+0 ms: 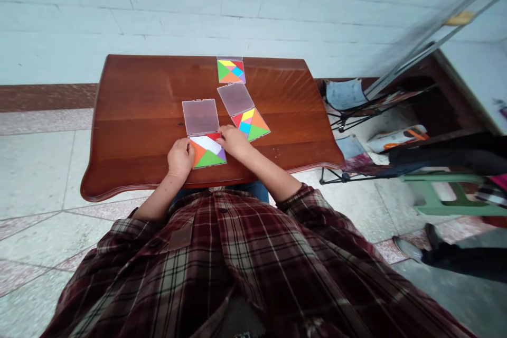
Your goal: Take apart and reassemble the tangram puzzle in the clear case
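Note:
A clear hinged tangram case (209, 166) lies on the table close to me, its lid (200, 117) laid open away from me. Inside are a green triangle (209, 158), an orange piece (195, 150), a purple piece (222, 153) and a red piece (214, 136), with a white area (206, 143) among them. My left hand (181, 157) is closed at the case's left edge, fingers curled against it. At its upper right corner is my right hand (233, 141), fingers bent and pressed together by the red piece; whatever they pinch is hidden.
A second open tangram case (253, 125) with colourful pieces lies just beyond my right hand. A third tangram set (231, 71) sits at the table's far edge by the tiled wall (166, 16). Folding chairs (345, 95), a green stool (431, 198) and another person's legs (459, 261) are to the right.

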The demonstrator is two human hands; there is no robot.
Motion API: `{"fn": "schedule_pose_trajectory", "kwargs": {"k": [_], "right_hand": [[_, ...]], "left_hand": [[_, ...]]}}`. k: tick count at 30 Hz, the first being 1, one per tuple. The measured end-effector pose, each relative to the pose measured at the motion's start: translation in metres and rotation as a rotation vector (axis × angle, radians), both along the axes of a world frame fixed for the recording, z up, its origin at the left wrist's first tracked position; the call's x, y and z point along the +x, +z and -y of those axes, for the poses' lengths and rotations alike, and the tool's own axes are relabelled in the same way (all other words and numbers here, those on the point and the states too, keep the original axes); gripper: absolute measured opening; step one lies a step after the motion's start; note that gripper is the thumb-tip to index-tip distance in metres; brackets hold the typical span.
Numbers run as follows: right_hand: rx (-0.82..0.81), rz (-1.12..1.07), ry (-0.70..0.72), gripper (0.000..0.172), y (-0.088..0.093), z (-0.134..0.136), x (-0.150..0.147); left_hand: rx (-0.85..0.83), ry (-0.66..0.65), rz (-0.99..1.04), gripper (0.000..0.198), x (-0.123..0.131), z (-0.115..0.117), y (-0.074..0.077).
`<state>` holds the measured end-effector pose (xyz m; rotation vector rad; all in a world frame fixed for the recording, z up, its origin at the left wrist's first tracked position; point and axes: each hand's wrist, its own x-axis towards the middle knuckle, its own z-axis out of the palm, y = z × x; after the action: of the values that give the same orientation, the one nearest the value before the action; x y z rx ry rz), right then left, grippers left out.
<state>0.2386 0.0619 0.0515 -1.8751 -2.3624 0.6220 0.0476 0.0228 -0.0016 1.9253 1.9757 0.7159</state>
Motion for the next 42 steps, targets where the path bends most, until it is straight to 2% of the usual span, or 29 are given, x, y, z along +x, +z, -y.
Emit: {"fn": "schedule_pose_trajectory", "kwargs": {"k": [5, 10, 14, 21, 30, 34, 38, 42], "right_hand": [[-0.001, 0.194, -0.004, 0.032, -0.003, -0.003, -0.028], [0.052, 0.309, -0.035, 0.032, -0.012, -0.001, -0.038], [0.079, 0.345, 0.006, 0.034, -0.012, 0.000, -0.039], [0.052, 0.311, 0.002, 0.033, -0.002, 0.007, -0.033], [-0.058, 0.272, -0.030, 0.048, -0.013, 0.034, -0.042], [-0.070, 0.171, 0.064, 0.050, -0.016, 0.043, -0.036], [-0.003, 0.046, 0.068, 0.044, -0.010, 0.039, -0.028], [0.008, 0.047, 0.035, 0.037, -0.006, 0.021, -0.027]], "left_hand": [[-0.021, 0.002, -0.017, 0.023, 0.001, 0.000, 0.000], [-0.048, 0.007, -0.062, 0.023, 0.003, 0.000, 0.002], [-0.056, 0.008, -0.089, 0.025, 0.004, 0.000, 0.001], [-0.081, 0.001, -0.186, 0.028, 0.005, 0.000, -0.003], [-0.079, -0.018, -0.216, 0.028, 0.005, 0.001, -0.002], [-0.093, -0.003, -0.195, 0.028, 0.005, 0.001, 0.000], [-0.060, -0.016, -0.219, 0.028, 0.006, 0.001, -0.001], [-0.039, -0.018, -0.216, 0.027, 0.005, 0.001, -0.002]]}}
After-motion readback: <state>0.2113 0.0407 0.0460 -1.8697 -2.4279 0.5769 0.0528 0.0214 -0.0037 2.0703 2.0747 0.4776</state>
